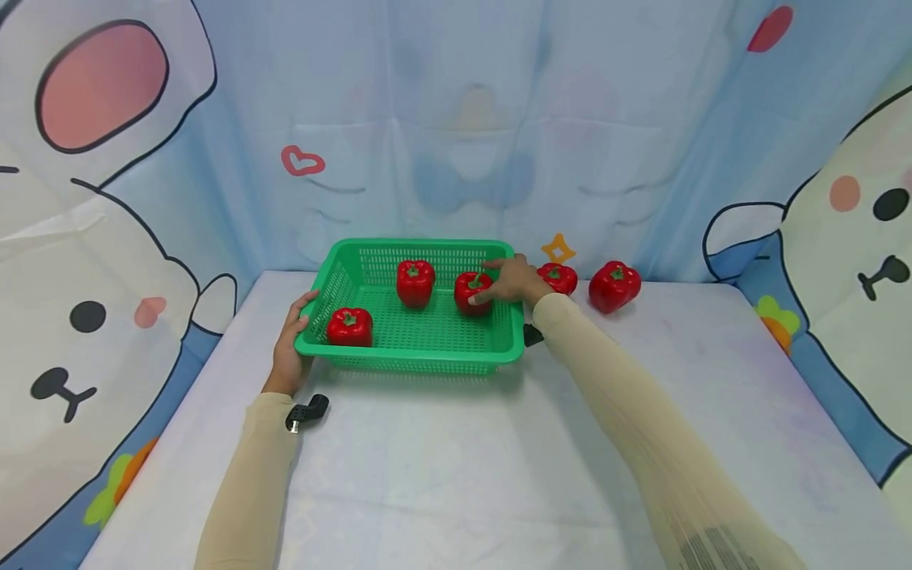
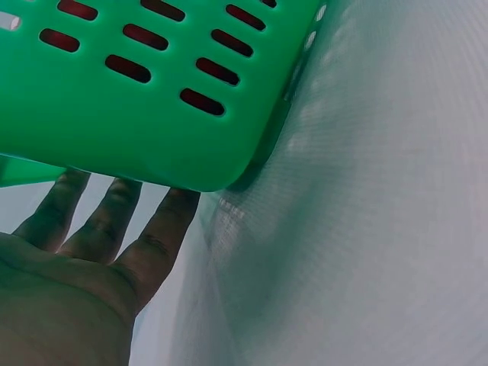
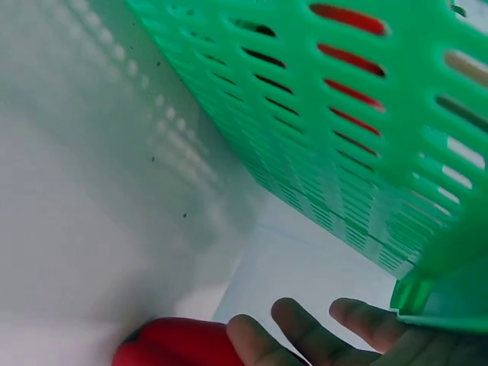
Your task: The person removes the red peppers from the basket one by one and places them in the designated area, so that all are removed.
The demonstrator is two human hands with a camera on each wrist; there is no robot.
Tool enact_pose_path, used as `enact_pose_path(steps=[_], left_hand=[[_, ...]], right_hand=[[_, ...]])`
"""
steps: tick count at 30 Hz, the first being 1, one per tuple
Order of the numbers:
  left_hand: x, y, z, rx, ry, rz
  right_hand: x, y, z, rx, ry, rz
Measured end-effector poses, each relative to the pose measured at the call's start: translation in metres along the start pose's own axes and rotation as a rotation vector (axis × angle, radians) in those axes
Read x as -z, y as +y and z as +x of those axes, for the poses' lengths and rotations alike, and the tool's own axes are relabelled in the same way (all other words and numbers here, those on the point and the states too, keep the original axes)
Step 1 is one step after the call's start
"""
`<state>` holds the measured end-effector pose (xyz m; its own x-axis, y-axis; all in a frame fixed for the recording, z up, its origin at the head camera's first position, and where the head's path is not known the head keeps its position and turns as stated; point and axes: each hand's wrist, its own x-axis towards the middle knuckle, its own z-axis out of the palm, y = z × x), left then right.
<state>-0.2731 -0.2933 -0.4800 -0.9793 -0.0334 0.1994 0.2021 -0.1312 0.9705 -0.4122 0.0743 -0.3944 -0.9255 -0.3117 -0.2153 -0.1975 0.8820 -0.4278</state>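
Observation:
A green plastic basket (image 1: 427, 356) holds several red bell peppers: one at the front left (image 1: 350, 328), one at the back (image 1: 416, 283) and one at the right (image 1: 466, 294). My left hand (image 1: 288, 352) rests against the basket's left side. Its fingers (image 2: 164, 232) look straight in the left wrist view, touching the rim. Over the right rim reaches my right hand (image 1: 516, 281), its thumb and forefinger spread apart by the right pepper, the thumb overlapping it. The other fingers (image 3: 286, 324) extend loosely outside the basket wall.
Two more red bell peppers, a nearer one (image 1: 559, 277) partly behind my right hand and another (image 1: 615, 286), lie right of the basket. A white cloth covers the table (image 1: 442, 467). Behind it hangs a blue cartoon curtain (image 1: 456, 95).

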Motion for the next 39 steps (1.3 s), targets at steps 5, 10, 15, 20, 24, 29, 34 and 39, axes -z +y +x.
enact_pose_path(steps=[5, 10, 15, 20, 24, 29, 34, 39], left_hand=[[-0.001, 0.001, 0.000, 0.005, -0.002, 0.001], [-0.001, 0.001, -0.002, 0.019, 0.001, 0.012], [0.001, 0.000, -0.004, 0.022, 0.009, 0.033], [0.001, 0.000, -0.002, 0.020, 0.001, 0.032], [0.001, 0.001, -0.001, 0.016, -0.010, 0.015], [-0.001, 0.002, -0.001, 0.009, -0.017, -0.011], [-0.002, 0.002, -0.001, 0.014, -0.009, -0.011], [-0.003, 0.001, -0.002, 0.005, -0.003, -0.010]], right_hand=[[-0.002, 0.002, 0.002, 0.006, 0.016, -0.028], [-0.003, 0.003, 0.002, 0.011, 0.026, -0.040], [-0.003, 0.002, 0.001, 0.014, 0.038, -0.008], [-0.005, 0.004, -0.001, 0.020, 0.084, 0.018], [-0.008, 0.008, -0.004, 0.046, 0.140, 0.044], [-0.009, 0.012, -0.007, 0.091, 0.223, 0.111], [-0.007, 0.014, -0.013, 0.160, 0.284, 0.161], [0.001, 0.014, -0.027, 0.181, 0.330, 0.308]])
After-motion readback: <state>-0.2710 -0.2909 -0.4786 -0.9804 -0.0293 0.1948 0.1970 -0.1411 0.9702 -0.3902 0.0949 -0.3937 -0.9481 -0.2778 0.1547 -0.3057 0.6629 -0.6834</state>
